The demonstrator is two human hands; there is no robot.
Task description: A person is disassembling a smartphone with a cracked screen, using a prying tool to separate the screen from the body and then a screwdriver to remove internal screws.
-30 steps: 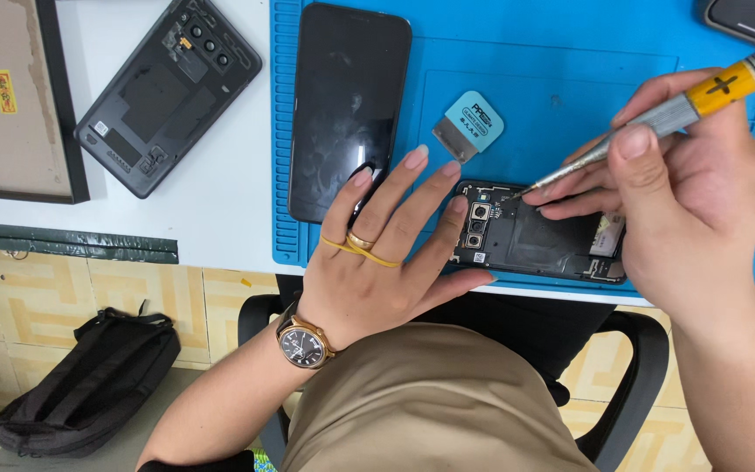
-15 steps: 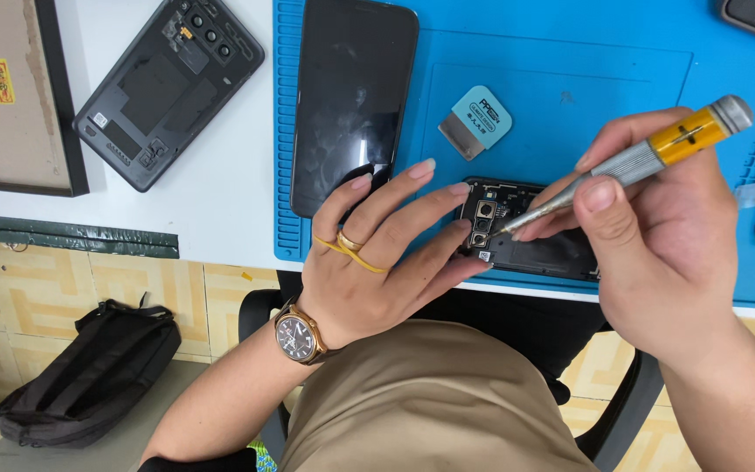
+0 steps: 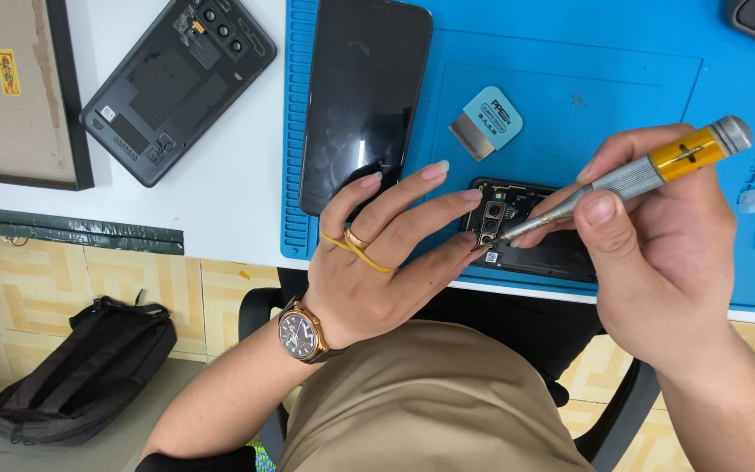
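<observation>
My left hand (image 3: 377,262) lies spread over the left end of the opened phone chassis (image 3: 535,236), fingertips pressing it flat against the blue repair mat (image 3: 622,87); this grip clamps down rather than closing round anything. My right hand (image 3: 666,253) is closed on a precision screwdriver (image 3: 631,175), thumb and fingers pinching its knurled silver shaft below the yellow collar, the tip set beside the camera module at the chassis's left end. The chassis lies at the mat's near edge, just above my lap.

Judged from its look, the chassis is light, stiff and thin, with exposed parts that would damage easily; it is best held by the frame edges, away from the camera and board. The screwdriver is slim and would roll, so the knurling is the sound place to hold it.

Beyond the chassis on the mat lie a dark phone screen (image 3: 364,96) and a small teal pry tool (image 3: 487,121). Left of the mat, on the white counter (image 3: 238,192), rests a removed back cover (image 3: 176,83).
</observation>
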